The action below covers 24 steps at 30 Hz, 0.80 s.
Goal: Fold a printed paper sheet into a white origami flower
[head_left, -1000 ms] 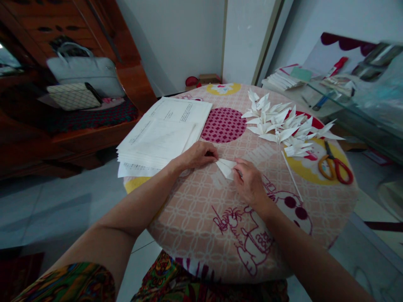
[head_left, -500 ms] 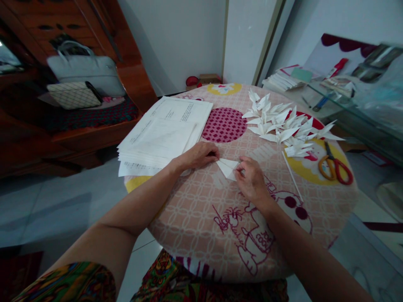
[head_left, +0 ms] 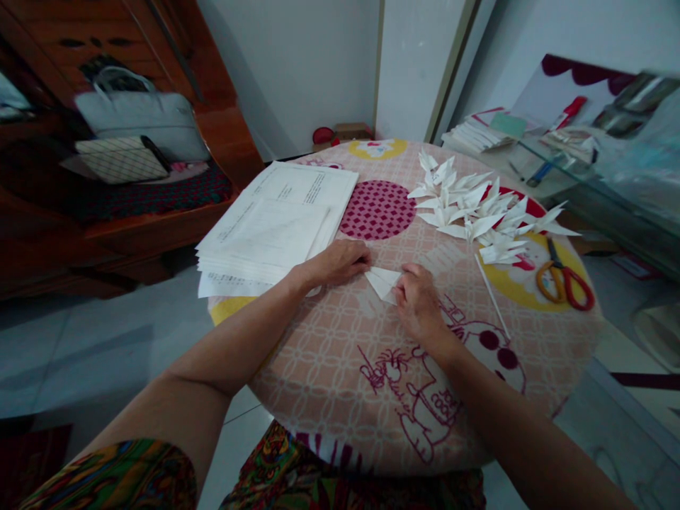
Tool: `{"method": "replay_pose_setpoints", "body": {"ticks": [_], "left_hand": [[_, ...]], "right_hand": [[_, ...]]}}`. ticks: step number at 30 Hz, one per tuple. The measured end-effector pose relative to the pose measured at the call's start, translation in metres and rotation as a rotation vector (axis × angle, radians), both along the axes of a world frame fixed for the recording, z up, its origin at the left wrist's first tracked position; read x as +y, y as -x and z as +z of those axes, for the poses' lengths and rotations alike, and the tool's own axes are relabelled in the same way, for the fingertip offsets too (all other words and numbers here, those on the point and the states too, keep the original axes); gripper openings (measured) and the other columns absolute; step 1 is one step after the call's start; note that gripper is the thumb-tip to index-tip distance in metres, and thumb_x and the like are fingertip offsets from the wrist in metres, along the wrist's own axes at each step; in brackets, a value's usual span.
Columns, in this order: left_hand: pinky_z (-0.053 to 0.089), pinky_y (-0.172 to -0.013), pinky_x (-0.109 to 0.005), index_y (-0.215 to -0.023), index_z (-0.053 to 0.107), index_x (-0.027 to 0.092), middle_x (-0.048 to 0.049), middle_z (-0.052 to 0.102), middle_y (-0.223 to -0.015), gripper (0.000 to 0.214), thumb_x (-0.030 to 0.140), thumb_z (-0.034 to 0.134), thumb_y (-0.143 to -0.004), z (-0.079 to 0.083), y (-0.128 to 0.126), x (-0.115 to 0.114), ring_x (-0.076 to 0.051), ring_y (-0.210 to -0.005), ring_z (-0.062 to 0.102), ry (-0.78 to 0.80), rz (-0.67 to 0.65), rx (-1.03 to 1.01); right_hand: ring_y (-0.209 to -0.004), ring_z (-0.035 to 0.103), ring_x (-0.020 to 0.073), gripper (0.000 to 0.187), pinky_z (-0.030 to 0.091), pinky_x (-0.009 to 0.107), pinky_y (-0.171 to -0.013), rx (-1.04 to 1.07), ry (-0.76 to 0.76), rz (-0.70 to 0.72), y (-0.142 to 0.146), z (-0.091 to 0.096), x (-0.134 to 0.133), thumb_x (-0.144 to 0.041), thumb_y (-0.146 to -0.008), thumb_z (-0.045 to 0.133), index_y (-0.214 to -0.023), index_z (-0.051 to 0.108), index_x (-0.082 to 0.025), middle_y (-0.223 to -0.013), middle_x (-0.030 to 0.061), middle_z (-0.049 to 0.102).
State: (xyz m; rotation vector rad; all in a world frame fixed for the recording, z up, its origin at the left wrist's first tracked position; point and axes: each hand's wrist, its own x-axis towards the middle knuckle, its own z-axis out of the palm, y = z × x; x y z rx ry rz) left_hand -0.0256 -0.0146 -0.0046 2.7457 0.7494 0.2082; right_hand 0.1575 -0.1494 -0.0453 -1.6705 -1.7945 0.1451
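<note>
A small piece of white folded paper [head_left: 382,283] lies on the round cloth-covered table [head_left: 329,368], between my two hands. My left hand [head_left: 344,261] is closed, its fingertips gripping the paper's left corner. At the paper's right side, my right hand [head_left: 418,301] pinches the edge with thumb and fingers. Beyond my right hand, several folded white paper cranes [head_left: 472,202] are heaped together. A stack of printed paper sheets [head_left: 265,219] rests beyond my left forearm, with a smaller blank-looking sheet on top.
Scissors [head_left: 564,276] with orange and red handles lie near the table's right edge. A thin white stick [head_left: 491,297] is left of them. A glass shelf [head_left: 595,177] with clutter stands at the right, and a wooden bench [head_left: 212,170] with bags at the left.
My right hand has shifted very slightly left along the folded paper's right edge. My left hand and the paper stay about where they were.
</note>
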Motion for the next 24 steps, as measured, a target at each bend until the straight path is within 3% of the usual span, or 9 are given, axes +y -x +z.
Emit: {"method": "replay_pose_setpoints", "body": {"ticks": [10, 16, 21, 24], "left_hand": [[0.044, -0.077, -0.03, -0.092, 0.066, 0.013, -0.0076, 0.068, -0.09, 0.014, 0.022, 0.055, -0.092, -0.003, 0.0, -0.004, -0.019, -0.083, 0.061, -0.008, 0.015, 0.005], [0.043, -0.074, -0.028, -0.087, 0.066, 0.014, -0.006, 0.068, -0.086, 0.011, 0.023, 0.059, -0.089, -0.005, 0.001, -0.001, -0.017, -0.079, 0.06, 0.021, 0.013, -0.059], [0.041, -0.067, -0.025, -0.082, 0.067, 0.014, -0.0034, 0.068, -0.078, 0.008, 0.021, 0.063, -0.084, -0.007, 0.002, 0.001, -0.014, -0.071, 0.058, 0.088, 0.056, -0.149], [0.04, -0.064, -0.023, -0.081, 0.067, 0.014, -0.0017, 0.067, -0.074, 0.006, 0.02, 0.064, -0.081, -0.009, 0.003, 0.001, -0.012, -0.068, 0.056, 0.134, 0.074, -0.197]], "right_hand": [[-0.107, 0.05, 0.0289, 0.011, 0.045, 0.045, -0.095, -0.081, -0.003, 0.02, 0.001, 0.003, -0.001, -0.01, -0.081, 0.052, -0.081, 0.059, -0.019, -0.114, 0.0158, 0.058], [-0.113, 0.047, 0.0301, 0.024, 0.041, 0.046, -0.096, -0.231, -0.087, 0.155, 0.004, 0.02, -0.005, -0.008, -0.089, 0.047, -0.101, 0.066, -0.016, -0.127, 0.0163, 0.057], [-0.088, 0.048, 0.025, 0.029, 0.042, 0.038, -0.082, -0.384, -0.025, 0.397, 0.008, 0.021, -0.007, -0.005, -0.093, 0.043, -0.084, 0.068, -0.016, -0.089, 0.0111, 0.064], [-0.086, 0.048, 0.0245, 0.029, 0.042, 0.037, -0.081, -0.415, -0.012, 0.419, 0.01, 0.021, -0.009, -0.004, -0.092, 0.043, -0.081, 0.068, -0.014, -0.085, 0.0111, 0.063]]}}
